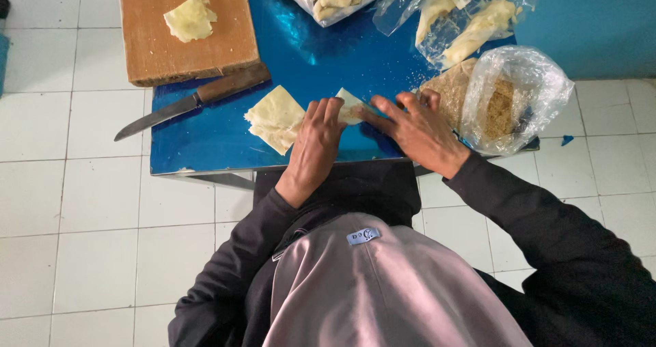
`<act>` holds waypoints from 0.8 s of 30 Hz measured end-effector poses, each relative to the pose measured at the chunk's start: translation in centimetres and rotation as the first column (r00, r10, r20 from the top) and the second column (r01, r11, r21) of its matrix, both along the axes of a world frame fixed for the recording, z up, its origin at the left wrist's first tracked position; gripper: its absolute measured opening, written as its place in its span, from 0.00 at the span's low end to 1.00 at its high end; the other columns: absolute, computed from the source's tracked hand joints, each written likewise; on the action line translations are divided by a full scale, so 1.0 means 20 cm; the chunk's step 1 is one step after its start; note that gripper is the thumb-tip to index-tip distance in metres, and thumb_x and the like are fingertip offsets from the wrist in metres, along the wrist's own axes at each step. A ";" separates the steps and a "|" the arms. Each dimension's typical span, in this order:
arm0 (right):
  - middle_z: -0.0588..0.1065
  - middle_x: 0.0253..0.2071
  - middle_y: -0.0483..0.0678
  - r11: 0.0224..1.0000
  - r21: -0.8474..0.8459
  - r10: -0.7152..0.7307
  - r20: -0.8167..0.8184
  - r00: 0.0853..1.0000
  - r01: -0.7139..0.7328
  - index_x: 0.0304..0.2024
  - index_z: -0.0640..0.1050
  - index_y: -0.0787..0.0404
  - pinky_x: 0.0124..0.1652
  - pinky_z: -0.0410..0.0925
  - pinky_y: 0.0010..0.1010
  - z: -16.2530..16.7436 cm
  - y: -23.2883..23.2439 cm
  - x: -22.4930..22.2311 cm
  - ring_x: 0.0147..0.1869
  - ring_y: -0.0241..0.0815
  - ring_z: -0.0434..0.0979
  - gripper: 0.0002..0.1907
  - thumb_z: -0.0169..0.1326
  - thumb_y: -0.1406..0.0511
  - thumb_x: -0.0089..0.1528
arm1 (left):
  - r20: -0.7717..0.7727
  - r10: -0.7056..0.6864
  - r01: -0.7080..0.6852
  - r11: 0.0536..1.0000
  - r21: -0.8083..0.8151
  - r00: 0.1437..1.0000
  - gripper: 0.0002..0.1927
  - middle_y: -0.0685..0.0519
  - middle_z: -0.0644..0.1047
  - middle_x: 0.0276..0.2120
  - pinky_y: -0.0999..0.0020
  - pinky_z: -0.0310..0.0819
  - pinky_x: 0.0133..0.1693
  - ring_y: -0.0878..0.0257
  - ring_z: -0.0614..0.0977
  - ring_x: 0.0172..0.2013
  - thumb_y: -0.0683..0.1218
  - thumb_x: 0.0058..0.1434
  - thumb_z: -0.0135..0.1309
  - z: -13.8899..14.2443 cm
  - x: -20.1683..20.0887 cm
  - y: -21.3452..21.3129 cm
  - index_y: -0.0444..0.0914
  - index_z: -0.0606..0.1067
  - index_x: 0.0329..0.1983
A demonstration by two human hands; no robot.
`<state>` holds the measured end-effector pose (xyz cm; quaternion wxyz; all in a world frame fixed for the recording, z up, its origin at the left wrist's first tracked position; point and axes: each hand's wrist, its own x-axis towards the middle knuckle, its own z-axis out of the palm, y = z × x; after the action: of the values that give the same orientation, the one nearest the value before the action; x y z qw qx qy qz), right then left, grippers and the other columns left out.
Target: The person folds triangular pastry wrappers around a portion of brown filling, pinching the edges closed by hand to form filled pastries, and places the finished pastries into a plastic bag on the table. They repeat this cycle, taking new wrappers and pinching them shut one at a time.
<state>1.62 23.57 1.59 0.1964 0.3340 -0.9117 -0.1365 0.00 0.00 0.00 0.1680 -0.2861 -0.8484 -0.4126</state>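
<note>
Two hands press one pale wrapper (350, 105) on the blue table (205, 142): your left hand (316, 141) lies flat, fingers together, your right hand (417, 125) spreads wide. Press unevenly and it could tear; the crumb bag (516, 98) beside your right wrist could tip.

Colours and patterns. Pale cream-white wrapper piece (350, 105) under the fingertips (333, 108) of the left hand (316, 144) and touched by the right hand (418, 130); both sleeves black. Pale yellow stack of wrappers (275, 118) just left of the left fingers. Glossy deep-blue table top (205, 145) beneath the fingers. Golden-brown crumbs in a clear plastic bag (519, 98) just right of the right fingers. Knife (188, 102) beyond the left fingers: grey steel blade, dark brown handle. Cutting board (184, 46): reddish-brown wood, bearing a pale yellow wrapper lump (190, 19). Floor (75, 203): white tiles, grey grid joints.
</note>
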 end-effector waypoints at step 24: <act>0.72 0.51 0.42 0.783 -0.611 -0.032 0.149 0.988 0.117 0.60 0.81 0.54 0.54 0.56 0.45 -0.09 -0.04 -0.05 0.55 0.48 0.65 0.18 0.60 0.62 0.67 | -0.049 0.029 -0.029 1.000 0.000 0.998 0.07 0.41 0.71 0.45 0.51 0.68 0.48 0.43 0.73 0.45 0.35 0.67 0.49 -0.04 -0.05 0.09 0.30 0.71 0.48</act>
<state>0.59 22.76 -0.16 0.2290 0.2233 -0.9295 0.1838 -1.07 1.84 -0.80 0.1944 -0.2841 -0.8482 -0.4025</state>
